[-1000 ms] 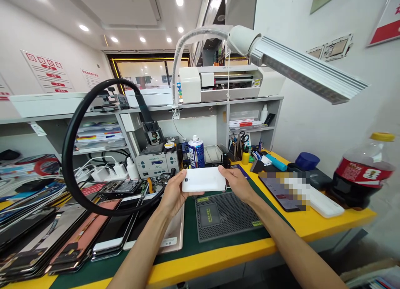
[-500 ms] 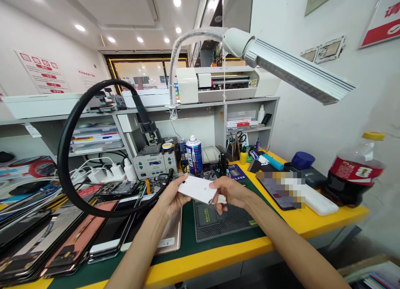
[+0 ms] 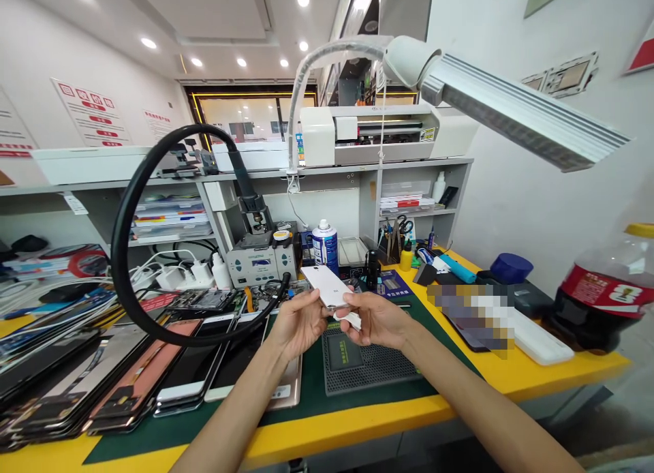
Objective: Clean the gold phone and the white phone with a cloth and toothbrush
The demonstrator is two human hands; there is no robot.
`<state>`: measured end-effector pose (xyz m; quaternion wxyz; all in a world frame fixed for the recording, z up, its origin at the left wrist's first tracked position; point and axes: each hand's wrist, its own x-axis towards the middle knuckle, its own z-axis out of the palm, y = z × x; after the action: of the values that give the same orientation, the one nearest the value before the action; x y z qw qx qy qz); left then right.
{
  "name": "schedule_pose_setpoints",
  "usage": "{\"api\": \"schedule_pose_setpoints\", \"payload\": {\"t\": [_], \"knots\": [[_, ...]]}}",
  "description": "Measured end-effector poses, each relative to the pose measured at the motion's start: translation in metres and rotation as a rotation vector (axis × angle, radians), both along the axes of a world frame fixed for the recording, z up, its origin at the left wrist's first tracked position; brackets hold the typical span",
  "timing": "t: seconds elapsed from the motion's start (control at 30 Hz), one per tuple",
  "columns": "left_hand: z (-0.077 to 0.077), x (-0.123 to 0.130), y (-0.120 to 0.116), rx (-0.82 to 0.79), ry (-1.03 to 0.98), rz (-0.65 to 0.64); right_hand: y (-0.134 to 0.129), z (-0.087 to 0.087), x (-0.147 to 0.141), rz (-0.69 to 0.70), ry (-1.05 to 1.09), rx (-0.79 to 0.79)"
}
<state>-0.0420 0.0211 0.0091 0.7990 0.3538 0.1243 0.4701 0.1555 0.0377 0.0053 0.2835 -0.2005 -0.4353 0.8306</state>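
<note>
Both my hands hold a white smartphone (image 3: 327,286), its back facing up, above the bench. My left hand (image 3: 301,323) grips its lower left corner between thumb and fingers. At the lower right edge, my right hand (image 3: 381,316) pinches the phone with thumb on top. A crumpled white tissue or cloth (image 3: 350,319) is tucked in the fingers of that same hand. Below them lies a dark grey perforated work pad (image 3: 378,371) on a green mat (image 3: 319,408).
Several phones and screens (image 3: 189,371) lie at left, under the looped black hose (image 3: 120,255) of a rework station (image 3: 260,262). A blue spray can (image 3: 325,247) stands behind my hands. At right are a white power-bank-like block (image 3: 541,337) and a cola bottle (image 3: 597,289). A lamp (image 3: 521,108) hangs overhead.
The phone has turned so its far end points up and left. My left hand has slid from its left end to the near corner. The view has shifted slightly left.
</note>
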Motion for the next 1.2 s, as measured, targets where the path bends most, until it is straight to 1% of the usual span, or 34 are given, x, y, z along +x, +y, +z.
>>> {"api": "schedule_pose_setpoints", "payload": {"t": [0.2, 0.43, 0.53, 0.63, 0.8, 0.87, 0.93, 1.0, 1.03, 1.07, 1.13, 1.17, 1.2], "knots": [[-0.002, 0.004, -0.003, 0.059, 0.012, 0.025, -0.001, 0.002, -0.001, -0.001, -0.052, -0.006], [-0.004, 0.004, -0.003, 0.112, 0.060, 0.049, -0.002, -0.002, -0.002, -0.037, -0.091, 0.049], [-0.002, 0.005, -0.004, 0.135, 0.096, 0.095, -0.001, -0.004, -0.002, -0.069, -0.096, 0.071], [0.001, 0.007, -0.006, 0.168, 0.155, 0.177, -0.002, -0.004, -0.004, -0.106, -0.106, 0.107], [0.003, 0.008, -0.006, 0.235, 0.231, 0.303, -0.005, -0.002, -0.008, -0.198, -0.174, 0.218], [0.002, 0.007, -0.004, 0.247, 0.257, 0.385, -0.005, 0.000, -0.008, -0.255, -0.232, 0.292], [0.001, 0.006, -0.002, 0.263, 0.289, 0.503, -0.004, 0.003, -0.006, -0.346, -0.297, 0.382], [0.000, 0.006, -0.002, 0.301, 0.356, 0.628, -0.004, 0.006, -0.004, -0.469, -0.347, 0.468], [-0.001, 0.006, -0.002, 0.332, 0.404, 0.682, -0.005, 0.007, -0.003, -0.555, -0.380, 0.535], [-0.001, 0.007, -0.002, 0.373, 0.459, 0.728, -0.006, 0.008, -0.002, -0.647, -0.422, 0.625], [-0.004, 0.008, -0.004, 0.466, 0.583, 0.804, -0.010, 0.009, -0.002, -0.805, -0.515, 0.860], [-0.006, 0.010, -0.004, 0.515, 0.644, 0.837, -0.013, 0.008, -0.003, -0.854, -0.550, 0.986], [-0.008, 0.011, -0.005, 0.563, 0.702, 0.868, -0.015, 0.007, -0.004, -0.874, -0.569, 1.100]]}}
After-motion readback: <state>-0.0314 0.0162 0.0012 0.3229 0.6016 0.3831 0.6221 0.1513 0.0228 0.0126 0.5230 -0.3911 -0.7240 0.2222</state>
